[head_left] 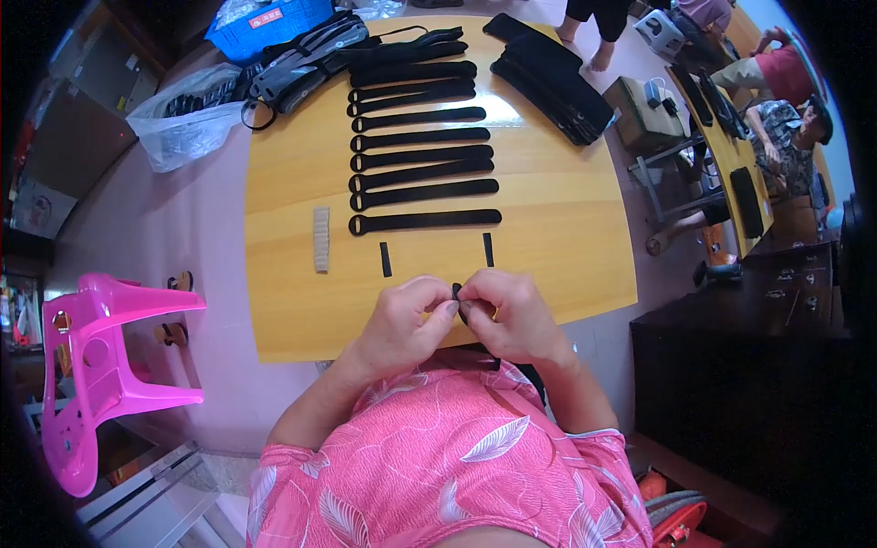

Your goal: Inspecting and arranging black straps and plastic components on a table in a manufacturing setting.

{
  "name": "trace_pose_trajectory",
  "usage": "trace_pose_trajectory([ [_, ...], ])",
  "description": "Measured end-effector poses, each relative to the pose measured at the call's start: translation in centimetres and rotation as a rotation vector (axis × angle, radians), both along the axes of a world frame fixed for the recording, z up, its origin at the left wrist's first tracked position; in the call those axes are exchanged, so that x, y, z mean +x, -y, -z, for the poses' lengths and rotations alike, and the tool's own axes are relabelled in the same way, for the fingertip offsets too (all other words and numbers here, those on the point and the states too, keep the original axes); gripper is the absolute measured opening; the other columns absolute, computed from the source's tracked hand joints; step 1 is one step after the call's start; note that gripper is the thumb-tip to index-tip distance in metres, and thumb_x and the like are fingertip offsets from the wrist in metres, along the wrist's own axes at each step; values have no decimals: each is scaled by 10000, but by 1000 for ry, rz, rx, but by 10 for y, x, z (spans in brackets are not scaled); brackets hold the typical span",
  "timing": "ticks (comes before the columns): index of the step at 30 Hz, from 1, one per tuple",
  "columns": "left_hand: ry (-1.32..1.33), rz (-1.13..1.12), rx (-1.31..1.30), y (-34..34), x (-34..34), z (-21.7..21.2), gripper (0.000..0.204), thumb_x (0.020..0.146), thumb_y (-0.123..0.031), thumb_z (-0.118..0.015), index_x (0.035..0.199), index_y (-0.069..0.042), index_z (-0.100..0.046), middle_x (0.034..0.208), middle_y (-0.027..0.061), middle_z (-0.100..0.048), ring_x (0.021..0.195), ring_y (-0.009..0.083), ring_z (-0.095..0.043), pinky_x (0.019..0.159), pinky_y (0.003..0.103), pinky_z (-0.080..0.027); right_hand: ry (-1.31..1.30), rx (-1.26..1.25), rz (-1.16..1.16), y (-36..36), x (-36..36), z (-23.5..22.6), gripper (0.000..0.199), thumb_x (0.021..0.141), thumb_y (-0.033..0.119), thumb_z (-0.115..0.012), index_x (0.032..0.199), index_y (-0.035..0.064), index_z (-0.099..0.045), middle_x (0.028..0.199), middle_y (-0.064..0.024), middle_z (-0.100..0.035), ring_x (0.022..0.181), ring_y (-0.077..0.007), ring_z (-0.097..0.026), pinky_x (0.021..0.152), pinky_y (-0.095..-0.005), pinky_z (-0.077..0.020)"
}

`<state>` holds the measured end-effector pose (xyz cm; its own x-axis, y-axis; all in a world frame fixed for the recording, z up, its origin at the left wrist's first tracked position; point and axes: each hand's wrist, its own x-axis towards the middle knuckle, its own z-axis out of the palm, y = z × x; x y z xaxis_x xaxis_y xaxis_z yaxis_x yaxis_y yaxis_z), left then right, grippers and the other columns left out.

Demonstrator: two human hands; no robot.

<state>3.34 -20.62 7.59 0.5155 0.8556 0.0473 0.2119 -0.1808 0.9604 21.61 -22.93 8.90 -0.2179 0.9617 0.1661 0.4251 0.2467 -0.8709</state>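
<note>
My left hand (408,321) and my right hand (508,317) meet over the table's near edge. Between them their fingertips pinch a black strap (456,290); much of it is hidden by the fingers, and a black end shows lower down by my lap. Two short black strips, one on the left (385,259) and one on the right (488,249), lie just beyond my hands. Farther off, several black straps with ring ends, such as the nearest strap (429,221), are laid side by side in a column. A ridged beige strip (322,240) lies left of them.
A stack of black fabric pieces (557,80) covers the table's far right. Grey-black bundles (311,62) lie at the far left corner, near a clear plastic bag (187,137) and blue crate (274,26). A pink stool (105,356) stands left. Other people sit at a table (742,196) on the right.
</note>
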Motion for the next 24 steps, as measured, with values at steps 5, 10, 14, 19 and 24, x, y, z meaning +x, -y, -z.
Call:
trace_pose_trajectory([
  [5, 19, -77, 212, 3, 9, 16, 65, 799, 49, -577, 862, 35, -587, 807, 149, -606, 700, 246, -611, 621, 322, -477, 41, 50, 66, 2, -8, 8, 49, 753, -22, -628, 799, -27, -611, 731, -161, -623, 645, -263, -628, 581, -331, -485],
  [10, 41, -93, 339, 2, 12, 19, 105, 765, 89, -548, 854, 33, -555, 761, 171, -559, 668, 305, -588, 603, 357, -469, 18, -5, 170, 5, -12, 18, 77, 745, -18, -624, 821, -31, -619, 700, -150, -621, 636, -220, -627, 574, -331, -482],
  [14, 20, -51, 392, 2, 11, 20, 122, 757, 98, -543, 861, 33, -547, 767, 177, -543, 674, 331, -574, 600, 375, -466, -135, -330, 163, 4, -3, 21, 73, 821, 31, -630, 859, -31, -634, 686, -68, -629, 627, -112, -586, 550, -281, -464],
  [19, -37, 4, 361, -1, 5, 15, 104, 767, 80, -549, 855, 26, -543, 755, 174, -527, 667, 345, -557, 588, 391, -452, -177, -544, 30, -4, 8, 6, 119, 886, 94, -638, 873, -24, -644, 691, -3, -612, 615, -58, -548, 530, -215, -440],
  [24, -24, 143, 365, -6, 0, 14, 82, 793, 64, -554, 860, 17, -546, 755, 175, -525, 667, 349, -558, 584, 400, -446, -144, -660, -33, -9, 11, 8, 120, 881, 92, -651, 869, -27, -648, 682, -7, -603, 613, -61, -544, 524, -224, -435],
])
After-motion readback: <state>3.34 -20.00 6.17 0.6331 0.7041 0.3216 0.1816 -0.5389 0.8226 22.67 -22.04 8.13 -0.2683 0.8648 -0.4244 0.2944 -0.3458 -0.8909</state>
